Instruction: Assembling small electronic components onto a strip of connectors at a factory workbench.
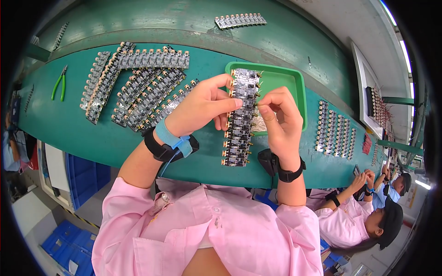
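Note:
My left hand grips a long panel of joined circuit boards by its left edge, thumb on top, holding it upright above the table. Small brass-coloured parts line both long edges of the panel. At its right edge my right hand has thumb and forefinger pinched together by one of these parts; whatever is between the fingertips is too small to make out. Behind the panel and partly hidden by it sits a green tray, with a heap of thin pale pieces inside near my right fingers.
Several more circuit board panels lie piled on the green table at left, beside green-handled pliers. More panels stand in rows at right. Another panel lies farther back. Co-workers sit along the right.

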Motion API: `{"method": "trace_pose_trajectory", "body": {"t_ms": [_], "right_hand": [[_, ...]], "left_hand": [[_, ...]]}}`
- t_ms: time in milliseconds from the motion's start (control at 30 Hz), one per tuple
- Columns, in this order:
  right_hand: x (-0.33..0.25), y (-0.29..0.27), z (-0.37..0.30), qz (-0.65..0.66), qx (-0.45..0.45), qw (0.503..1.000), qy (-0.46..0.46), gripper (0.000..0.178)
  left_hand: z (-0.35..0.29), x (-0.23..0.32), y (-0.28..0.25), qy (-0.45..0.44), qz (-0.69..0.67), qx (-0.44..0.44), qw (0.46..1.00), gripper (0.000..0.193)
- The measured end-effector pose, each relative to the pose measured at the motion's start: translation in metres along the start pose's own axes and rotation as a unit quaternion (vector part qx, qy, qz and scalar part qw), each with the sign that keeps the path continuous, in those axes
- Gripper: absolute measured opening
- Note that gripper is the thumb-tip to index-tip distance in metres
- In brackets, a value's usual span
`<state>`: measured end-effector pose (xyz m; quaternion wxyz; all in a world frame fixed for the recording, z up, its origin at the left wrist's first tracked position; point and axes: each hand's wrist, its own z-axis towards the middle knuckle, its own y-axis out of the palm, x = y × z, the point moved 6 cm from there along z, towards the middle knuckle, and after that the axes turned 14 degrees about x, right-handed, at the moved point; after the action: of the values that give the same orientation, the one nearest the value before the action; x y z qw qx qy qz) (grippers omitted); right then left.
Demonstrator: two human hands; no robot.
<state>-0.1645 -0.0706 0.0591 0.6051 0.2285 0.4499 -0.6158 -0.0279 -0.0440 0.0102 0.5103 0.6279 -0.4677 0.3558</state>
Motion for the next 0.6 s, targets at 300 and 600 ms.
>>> {"method": "trace_pose_trajectory", "body": {"t_ms": [300,600], "right_hand": [[0.0014,-0.0025,-0.0035,-0.012,-0.025,1.000,0.001,0.007],[0.0023,-0.0076,-0.0069,-0.023,0.006,1.000,0.020,0.009]], "left_hand": [[-0.0001,0.0007,-0.0010,-0.006,-0.003,0.008,1.000,0.030],[0.0002,0.0004,-0.0024,-0.003,0.003,0.016,1.000,0.033]]}}
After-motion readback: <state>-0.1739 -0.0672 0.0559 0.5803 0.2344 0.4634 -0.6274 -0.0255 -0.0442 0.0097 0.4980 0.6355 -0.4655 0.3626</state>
